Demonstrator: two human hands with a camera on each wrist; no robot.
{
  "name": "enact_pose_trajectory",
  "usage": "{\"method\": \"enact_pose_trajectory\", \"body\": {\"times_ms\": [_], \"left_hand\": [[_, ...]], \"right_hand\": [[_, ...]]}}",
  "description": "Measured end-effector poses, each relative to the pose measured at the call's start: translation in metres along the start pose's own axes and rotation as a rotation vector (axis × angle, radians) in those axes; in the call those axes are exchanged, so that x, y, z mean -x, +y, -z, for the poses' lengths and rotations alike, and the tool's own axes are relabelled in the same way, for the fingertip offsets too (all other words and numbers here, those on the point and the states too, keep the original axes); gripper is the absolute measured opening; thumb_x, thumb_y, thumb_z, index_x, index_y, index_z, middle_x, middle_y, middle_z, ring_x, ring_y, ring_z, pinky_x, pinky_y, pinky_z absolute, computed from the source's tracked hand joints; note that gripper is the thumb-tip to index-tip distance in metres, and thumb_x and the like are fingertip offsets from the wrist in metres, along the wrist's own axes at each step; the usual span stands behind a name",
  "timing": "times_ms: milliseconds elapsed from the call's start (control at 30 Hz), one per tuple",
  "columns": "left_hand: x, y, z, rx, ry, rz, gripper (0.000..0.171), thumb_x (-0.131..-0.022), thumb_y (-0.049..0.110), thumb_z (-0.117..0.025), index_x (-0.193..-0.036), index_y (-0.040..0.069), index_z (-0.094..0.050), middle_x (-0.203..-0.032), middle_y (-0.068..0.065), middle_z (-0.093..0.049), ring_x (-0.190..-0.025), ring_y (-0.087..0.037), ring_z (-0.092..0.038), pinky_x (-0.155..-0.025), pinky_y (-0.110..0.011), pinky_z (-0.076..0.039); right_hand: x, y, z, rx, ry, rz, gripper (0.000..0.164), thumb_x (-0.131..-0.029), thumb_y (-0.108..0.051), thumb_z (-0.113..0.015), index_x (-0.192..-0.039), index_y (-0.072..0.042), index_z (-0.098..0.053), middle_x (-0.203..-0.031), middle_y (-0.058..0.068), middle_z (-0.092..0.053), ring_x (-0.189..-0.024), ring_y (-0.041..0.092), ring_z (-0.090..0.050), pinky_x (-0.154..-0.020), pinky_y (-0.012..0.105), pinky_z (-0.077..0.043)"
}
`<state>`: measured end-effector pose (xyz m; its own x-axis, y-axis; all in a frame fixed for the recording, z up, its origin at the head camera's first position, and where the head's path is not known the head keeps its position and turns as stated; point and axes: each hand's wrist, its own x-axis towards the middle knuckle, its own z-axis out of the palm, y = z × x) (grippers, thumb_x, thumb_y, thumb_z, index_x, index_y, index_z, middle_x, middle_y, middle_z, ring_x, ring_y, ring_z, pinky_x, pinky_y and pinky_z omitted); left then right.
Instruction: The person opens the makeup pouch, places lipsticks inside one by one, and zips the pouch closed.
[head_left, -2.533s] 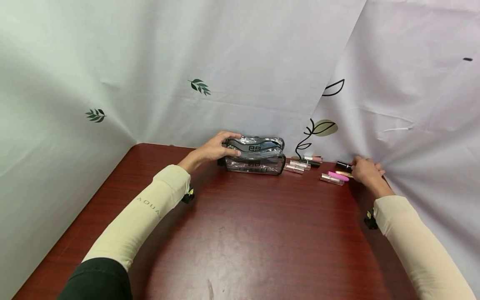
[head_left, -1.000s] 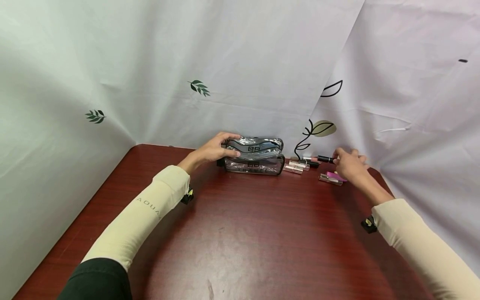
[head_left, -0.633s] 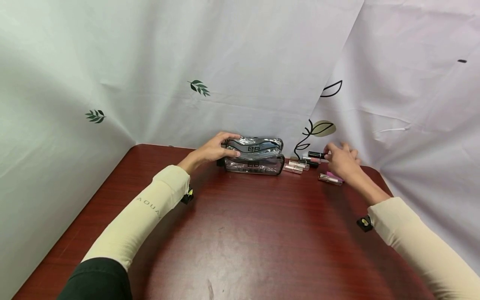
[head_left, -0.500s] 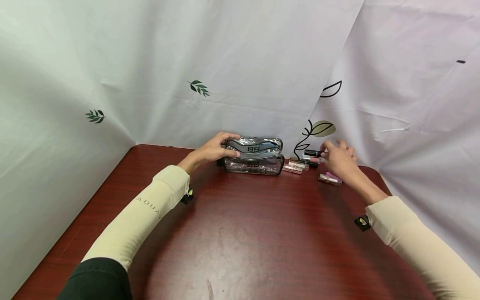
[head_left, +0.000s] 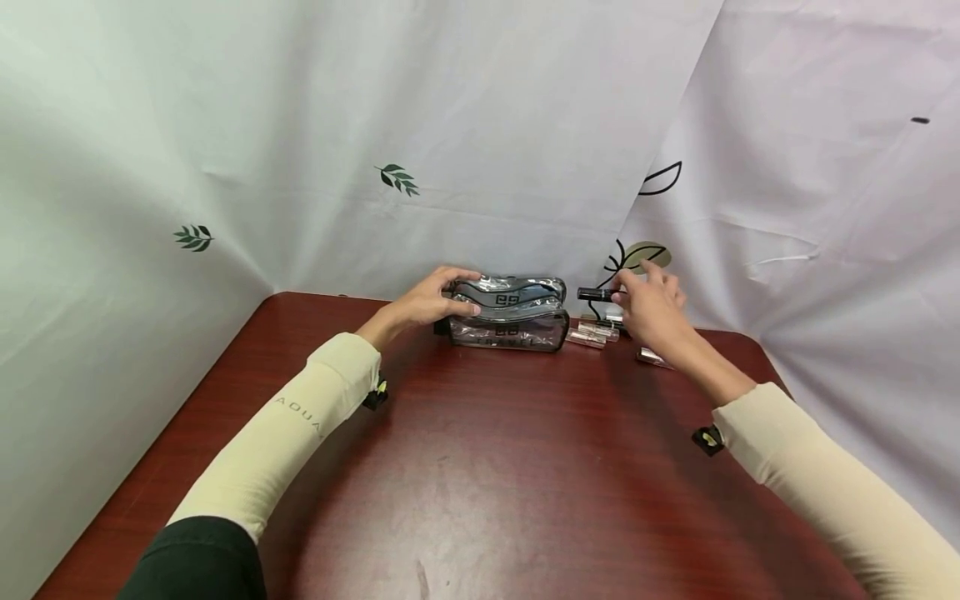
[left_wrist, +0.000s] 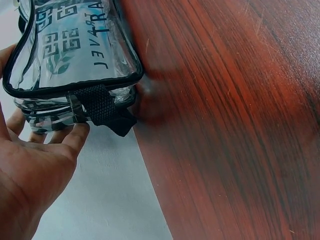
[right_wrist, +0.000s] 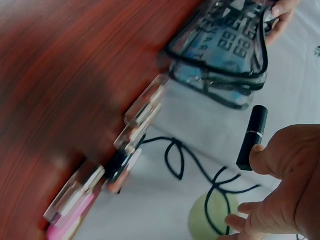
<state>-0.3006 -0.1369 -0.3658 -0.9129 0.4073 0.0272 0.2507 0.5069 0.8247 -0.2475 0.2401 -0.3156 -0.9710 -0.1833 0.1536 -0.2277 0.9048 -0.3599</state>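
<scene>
My left hand (head_left: 426, 298) grips the left end of a clear travel pouch (head_left: 510, 335) with black trim, thumb in front and fingers behind. The pouch stands at the table's back edge; in the left wrist view its black webbing strap (left_wrist: 102, 106) shows beside the fingers. To the right of the pouch, my right hand (head_left: 651, 308) pinches a black lipstick tube (head_left: 594, 294), raised above the tabletop. The same lipstick tube (right_wrist: 252, 137) shows a thin silver band in the right wrist view, its free end pointing toward the pouch.
Clear-capped lip tubes (head_left: 592, 335) lie just right of the pouch, with a dark tube and a pinkish one by them. Another clear tube (right_wrist: 75, 192) and a bright pink tube (right_wrist: 72, 218) lie farther right. A white curtain (head_left: 465, 133) hangs behind the table (head_left: 465, 467).
My right hand has picked up the black lipstick tube from the table's back right and carried it left and up toward the pouch. The left hand has stayed on the pouch.
</scene>
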Motion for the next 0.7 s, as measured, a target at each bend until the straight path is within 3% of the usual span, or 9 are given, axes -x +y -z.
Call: {"method": "enact_pose_trajectory", "body": {"times_ms": [100, 433, 700], "left_hand": [[0.0, 0.0, 0.0, 0.0, -0.001, -0.003, 0.067, -0.088, 0.035, -0.081, -0.149, 0.027, -0.055, -0.163, -0.007, -0.034, -0.148, -0.03, -0.035, -0.123, -0.055, -0.031], [-0.001, -0.001, -0.001, -0.008, 0.007, -0.019, 0.068, -0.088, 0.033, -0.082, -0.15, 0.023, -0.055, -0.161, -0.01, -0.036, -0.149, -0.031, -0.034, -0.125, -0.054, -0.027], [-0.001, 0.0, -0.001, -0.013, 0.002, -0.019, 0.069, -0.088, 0.033, -0.082, -0.151, 0.024, -0.054, -0.162, -0.009, -0.036, -0.149, -0.031, -0.034, -0.125, -0.055, -0.028]], "right_hand": [[-0.002, -0.009, -0.003, -0.001, 0.03, 0.035, 0.017, -0.108, -0.021, -0.052, -0.12, -0.012, -0.059, -0.167, 0.034, -0.019, -0.143, 0.066, -0.019, -0.111, 0.082, -0.017], [-0.009, -0.037, -0.02, -0.009, 0.138, 0.153, 0.016, -0.107, -0.022, -0.056, -0.114, -0.008, -0.061, -0.165, 0.029, -0.029, -0.143, 0.058, -0.028, -0.113, 0.076, -0.021], [-0.014, -0.05, -0.028, -0.015, 0.127, 0.187, 0.019, -0.107, -0.024, -0.057, -0.114, -0.007, -0.062, -0.165, 0.027, -0.028, -0.147, 0.056, -0.024, -0.118, 0.073, -0.015]]}}
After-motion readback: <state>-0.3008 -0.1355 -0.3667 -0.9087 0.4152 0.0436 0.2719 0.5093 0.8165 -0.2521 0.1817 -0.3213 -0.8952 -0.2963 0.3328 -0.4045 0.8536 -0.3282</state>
